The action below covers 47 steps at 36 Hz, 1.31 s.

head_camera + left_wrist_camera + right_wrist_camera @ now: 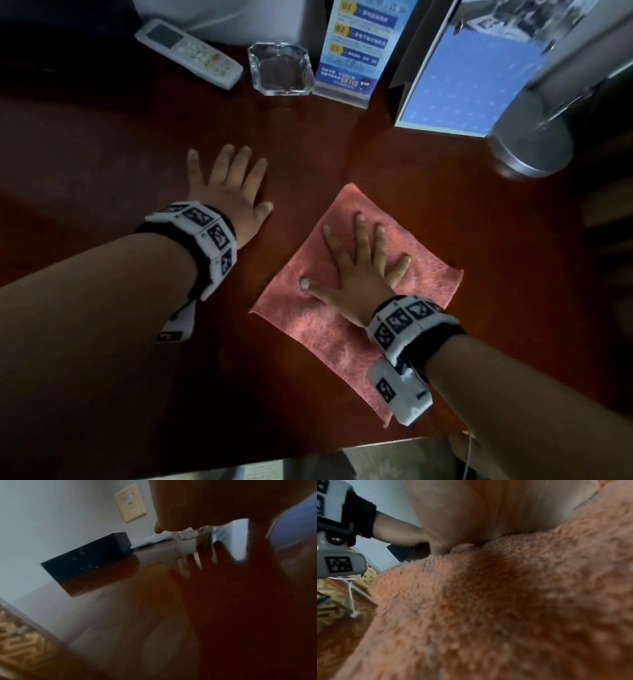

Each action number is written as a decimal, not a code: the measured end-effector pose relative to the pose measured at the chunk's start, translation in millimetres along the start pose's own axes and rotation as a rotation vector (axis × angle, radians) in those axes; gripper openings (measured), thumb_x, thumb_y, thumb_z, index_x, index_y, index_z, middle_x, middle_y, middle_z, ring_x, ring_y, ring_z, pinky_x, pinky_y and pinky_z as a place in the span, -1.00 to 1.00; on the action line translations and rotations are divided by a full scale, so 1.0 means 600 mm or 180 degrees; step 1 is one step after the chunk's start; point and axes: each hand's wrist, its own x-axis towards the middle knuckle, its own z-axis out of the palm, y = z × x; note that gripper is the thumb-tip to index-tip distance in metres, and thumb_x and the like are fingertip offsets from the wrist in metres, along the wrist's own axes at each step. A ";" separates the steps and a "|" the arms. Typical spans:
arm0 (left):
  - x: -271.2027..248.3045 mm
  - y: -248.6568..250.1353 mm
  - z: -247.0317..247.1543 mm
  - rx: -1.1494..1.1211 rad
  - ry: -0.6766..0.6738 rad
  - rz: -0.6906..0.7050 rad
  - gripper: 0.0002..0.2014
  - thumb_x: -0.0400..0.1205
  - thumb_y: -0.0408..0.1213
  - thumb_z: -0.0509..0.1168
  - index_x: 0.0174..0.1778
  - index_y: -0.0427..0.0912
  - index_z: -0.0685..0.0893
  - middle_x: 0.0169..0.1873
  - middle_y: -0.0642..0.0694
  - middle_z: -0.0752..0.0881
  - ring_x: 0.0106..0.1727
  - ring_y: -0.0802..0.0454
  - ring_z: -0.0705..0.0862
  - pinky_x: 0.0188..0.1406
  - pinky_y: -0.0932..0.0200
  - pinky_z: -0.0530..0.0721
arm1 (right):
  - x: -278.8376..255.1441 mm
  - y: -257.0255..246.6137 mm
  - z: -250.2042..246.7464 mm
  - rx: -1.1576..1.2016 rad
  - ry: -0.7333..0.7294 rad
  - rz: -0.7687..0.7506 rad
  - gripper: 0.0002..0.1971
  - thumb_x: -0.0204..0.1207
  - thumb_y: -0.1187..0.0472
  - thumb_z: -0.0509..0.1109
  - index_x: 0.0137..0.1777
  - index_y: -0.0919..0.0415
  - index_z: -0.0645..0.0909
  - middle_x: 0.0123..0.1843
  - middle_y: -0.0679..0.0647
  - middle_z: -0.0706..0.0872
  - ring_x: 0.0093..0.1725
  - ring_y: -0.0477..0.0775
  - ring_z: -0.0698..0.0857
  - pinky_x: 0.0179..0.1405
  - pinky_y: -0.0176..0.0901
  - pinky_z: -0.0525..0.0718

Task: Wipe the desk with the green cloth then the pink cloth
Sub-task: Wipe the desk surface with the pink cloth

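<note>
I am seeing my right hand (pixel 359 270) lying flat on the pink cloth (pixel 346 329), fingers spread and straight, palm pressing the pile down — nothing pinched or gathered. The cloth is lying spread open on the dark wood counter (pixel 102 154), one corner pointing away from me, its near corner close to the counter's front edge. In the right wrist view the cloth (pixel 496 608) is filling most of the picture, fluffy and salmon-toned, with the palm (pixel 479 509) pressing into it from above.

My left hand (pixel 233 192) is resting palm-down on bare counter just left of the cloth, fingers straight and a little apart, not touching the cloth. The left wrist view is showing its dim reflection in the glossy counter (pixel 102 615).

Beyond the cloth, along the far side of the counter, I am noting a glass ashtray (pixel 281 68), a white remote (pixel 188 51) to the ashtray's left, and a blue printed stand card (pixel 363 51) just to its right. Further right of the cloth — a blue-faced board (pixel 472 82) and a metal cylinder (pixel 534 150). A black box (pixel 85 557) is sitting against the wall far left of the cloth, under a beige wall plate (pixel 130 503).

I cannot find a green cloth in any view.
</note>
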 end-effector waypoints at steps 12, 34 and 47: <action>0.024 0.029 0.021 -0.0404 -0.0540 -0.0166 -0.40 0.72 0.12 -0.27 0.59 0.15 -0.43 0.58 0.02 -0.49 0.60 -0.02 -0.45 0.50 -0.37 -0.31 | 0.122 -0.031 -0.079 -0.0111 0.0107 -0.0016 -0.11 0.39 -0.56 0.05 0.55 -0.43 -0.43 0.57 -0.10 -0.66 0.54 0.22 -0.63 0.32 0.73 -0.37; 0.026 0.035 0.026 -0.0347 -0.0383 -0.0177 -0.39 0.69 0.18 -0.22 0.61 0.21 -0.34 0.63 0.03 -0.37 0.64 -0.01 -0.34 0.54 -0.36 -0.22 | 0.187 0.002 -0.128 -0.0393 0.0406 -0.0401 -0.10 0.39 -0.55 -0.10 0.61 -0.27 -0.42 0.65 -0.14 -0.50 0.63 0.16 -0.46 0.42 0.66 -0.28; 0.030 0.032 0.025 -0.0325 -0.0526 -0.0255 -0.38 0.69 0.20 -0.20 0.60 0.23 -0.36 0.62 0.03 -0.40 0.64 -0.01 -0.36 0.54 -0.35 -0.22 | 0.155 0.053 -0.118 -0.0362 0.0185 -0.0190 -0.09 0.35 -0.57 0.04 0.55 -0.43 -0.42 0.62 -0.14 -0.56 0.60 0.15 -0.52 0.40 0.66 -0.33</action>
